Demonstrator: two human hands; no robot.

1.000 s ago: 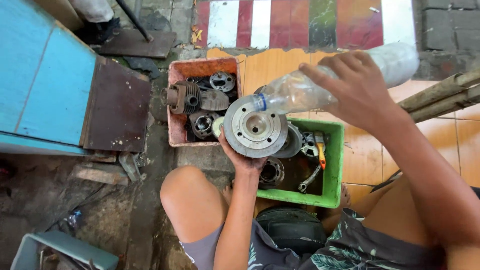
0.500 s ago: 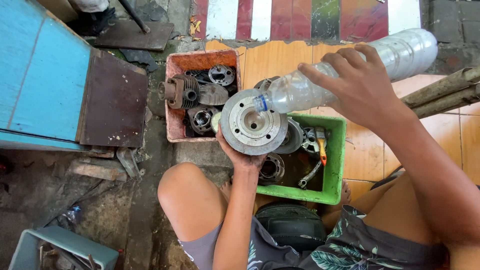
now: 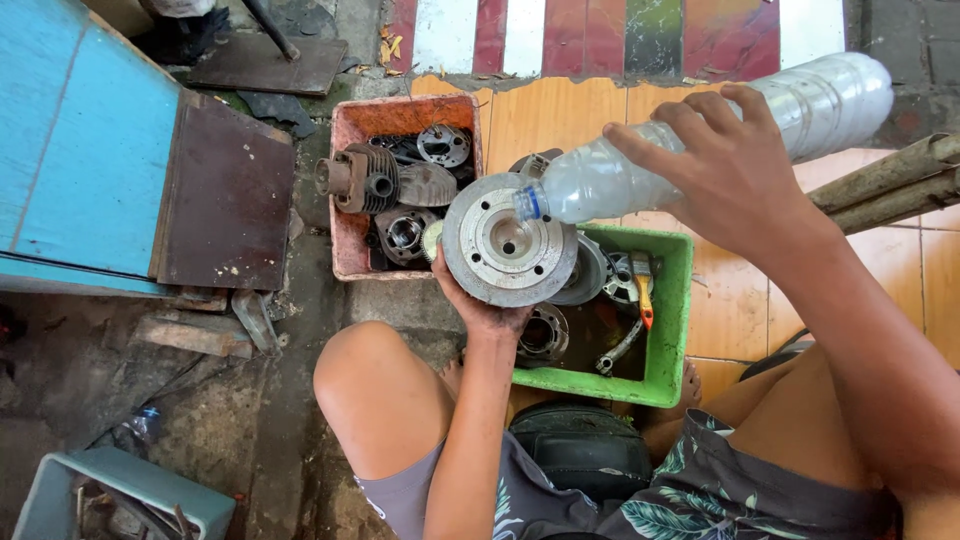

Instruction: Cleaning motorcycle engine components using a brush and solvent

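My left hand [image 3: 484, 312] holds up a round grey metal engine part [image 3: 508, 241] from below, its recessed face turned upward. My right hand [image 3: 725, 170] grips a clear plastic bottle [image 3: 640, 165] tipped sideways, its blue-ringed mouth over the part's right rim. Both are held above a green plastic bin [image 3: 670, 330] between my knees. The bin holds dark liquid, more metal parts and an orange-handled brush [image 3: 641, 293].
A reddish crate [image 3: 347, 200] with several finned engine parts sits left of the green bin. A blue panel and brown board [image 3: 230, 200] lie at the left, bamboo poles [image 3: 880, 190] at the right, a light blue box [image 3: 110, 495] at bottom left.
The bottle's base has risen slightly and moved right, tipping the mouth a little more over the part. The metal part and my left hand have barely shifted.
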